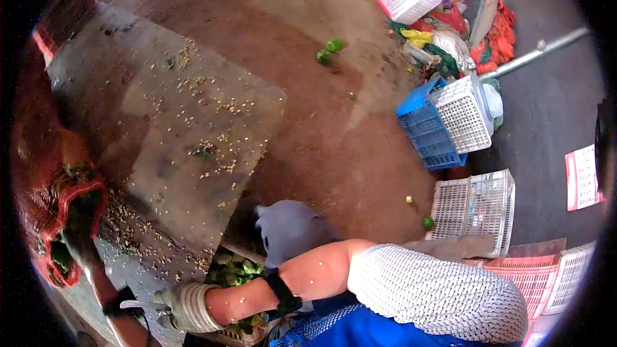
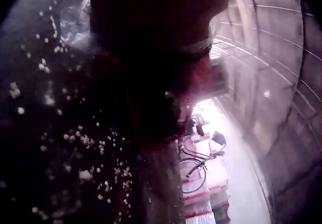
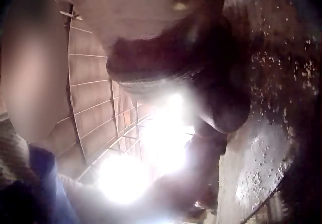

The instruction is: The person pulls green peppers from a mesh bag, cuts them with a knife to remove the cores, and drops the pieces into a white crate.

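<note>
At the lower left of the head view, a red mesh bag [image 1: 48,202] has its mouth open, with green vegetables [image 1: 61,254] showing inside. My left hand [image 1: 78,247] reaches into that mouth, and its fingers are hidden in the dark of the bag. My right hand [image 1: 183,307], in a pale knit glove, grips a knife whose light blade [image 1: 143,305] points left toward my left wrist. Below the right forearm, a crate of cut green pieces [image 1: 232,270] stands partly hidden. Both wrist views are dark or glaring, and the hands show there mainly as silhouettes.
A grey board [image 1: 193,115] strewn with small pale bits covers the left side of the floor. Green vegetables [image 1: 324,57] lie further off. Along the right stand a blue crate [image 1: 427,128], white crates [image 1: 472,209] and a heap of coloured mesh bags [image 1: 450,26].
</note>
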### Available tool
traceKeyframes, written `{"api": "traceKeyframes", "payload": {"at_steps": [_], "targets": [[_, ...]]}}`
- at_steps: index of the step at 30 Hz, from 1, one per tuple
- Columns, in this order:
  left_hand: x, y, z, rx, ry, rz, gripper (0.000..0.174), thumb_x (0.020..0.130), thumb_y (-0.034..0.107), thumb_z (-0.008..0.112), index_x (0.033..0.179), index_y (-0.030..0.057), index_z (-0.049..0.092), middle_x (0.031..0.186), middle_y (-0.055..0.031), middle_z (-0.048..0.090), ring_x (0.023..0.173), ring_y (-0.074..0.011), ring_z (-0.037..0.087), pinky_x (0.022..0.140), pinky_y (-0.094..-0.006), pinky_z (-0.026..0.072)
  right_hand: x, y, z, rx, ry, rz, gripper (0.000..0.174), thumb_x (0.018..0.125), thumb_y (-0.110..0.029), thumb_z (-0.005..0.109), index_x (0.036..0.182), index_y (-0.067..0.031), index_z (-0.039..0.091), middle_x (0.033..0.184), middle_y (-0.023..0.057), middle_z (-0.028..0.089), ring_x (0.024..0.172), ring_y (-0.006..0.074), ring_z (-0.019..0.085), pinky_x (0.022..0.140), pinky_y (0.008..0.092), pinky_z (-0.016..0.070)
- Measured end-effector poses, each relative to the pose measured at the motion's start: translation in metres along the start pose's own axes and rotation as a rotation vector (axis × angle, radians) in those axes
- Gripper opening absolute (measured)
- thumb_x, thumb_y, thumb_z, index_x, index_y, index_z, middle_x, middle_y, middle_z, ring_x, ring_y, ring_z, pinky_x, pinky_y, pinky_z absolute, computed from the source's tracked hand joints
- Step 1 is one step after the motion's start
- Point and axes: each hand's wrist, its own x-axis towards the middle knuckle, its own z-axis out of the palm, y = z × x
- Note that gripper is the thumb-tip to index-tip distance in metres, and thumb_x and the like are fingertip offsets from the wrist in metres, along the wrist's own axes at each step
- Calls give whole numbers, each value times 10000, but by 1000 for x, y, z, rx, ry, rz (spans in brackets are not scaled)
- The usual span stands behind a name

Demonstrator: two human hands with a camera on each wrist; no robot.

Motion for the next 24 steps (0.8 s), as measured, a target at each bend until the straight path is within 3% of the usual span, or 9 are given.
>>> {"api": "traceKeyframes", "payload": {"at_steps": [5, 8, 10, 12, 14, 16, 20, 21, 24], "targets": [[-113, 13, -23, -152, -174, -10, 476, 893, 300, 669, 1285, 57, 554, 1224, -132, 638, 1130, -248, 591, 999, -375, 450, 34, 35, 20, 495, -1, -126, 274, 919, -303, 602, 1081, -83, 628, 883, 100, 624, 836, 250, 600, 730, 387, 489], [-177, 14, -46, -201, -256, -78, 476, 891, 295, 664, 1293, 68, 548, 1230, -128, 634, 1136, -250, 585, 1008, -381, 444, -10, 0, -12, -82, 159, -291, 232, 911, -250, 598, 1054, -72, 633, 814, 124, 601, 722, 265, 582, 681, 392, 490], [-205, 17, -60, -248, -294, -127, 476, 890, 292, 661, 1298, 75, 543, 1234, -125, 630, 1139, -251, 581, 1013, -386, 440, -30, -17, -24, -139, 213, -465, 345, 898, -236, 592, 1219, -114, 561, 883, 166, 629, 778, 328, 617, 714, 420, 499], [-219, 25, -70, -324, -332, -181, 477, 889, 289, 657, 1303, 82, 539, 1238, -122, 627, 1143, -252, 578, 1019, -390, 437, -26, -20, -26, -43, 7, -476, 621, 889, -299, 601, 1465, -214, 387, 1057, 213, 667, 923, 399, 639, 855, 426, 514], [-221, 32, -70, -459, -368, -230, 478, 889, 286, 654, 1308, 89, 535, 1241, -119, 624, 1147, -253, 574, 1025, -394, 433, -23, -25, -18, 33, 218, -561, 473, 914, -274, 590, 1366, -156, 512, 1026, 229, 672, 922, 408, 647, 816, 449, 518], [-217, 38, -58, -648, -370, -285, 480, 888, 283, 650, 1313, 96, 530, 1245, -117, 620, 1150, -255, 570, 1031, -399, 429, -18, -15, -22, -32, 184, -303, 355, 921, -277, 596, 1230, -102, 614, 929, 211, 688, 860, 370, 666, 777, 431, 522], [-219, 106, -107, -892, -182, -492, 824, 764, 255, 833, 1417, -24, 413, 1175, -175, 636, 1055, -249, 634, 913, -360, 527, -16, -14, -23, 12, 261, -142, 301, 912, -292, 629, 1094, -60, 691, 855, 176, 705, 787, 289, 679, 728, 389, 522], [-227, 110, -115, -875, -35, -504, 734, 807, 156, 791, 1412, -26, 417, 1189, -138, 608, 1049, -201, 608, 915, -337, 524, -27, -33, -27, -33, 206, -17, 297, 907, -288, 637, 1086, -58, 696, 878, 182, 708, 800, 285, 684, 731, 385, 527], [-254, 107, -104, -1232, 242, -401, 713, 785, 137, 787, 1395, 3, 444, 1178, -102, 575, 1019, -186, 580, 896, -319, 516, -30, -30, -15, -295, 164, -62, 320, 907, -240, 620, 1184, -87, 665, 916, 194, 705, 829, 307, 691, 756, 413, 532]]}}
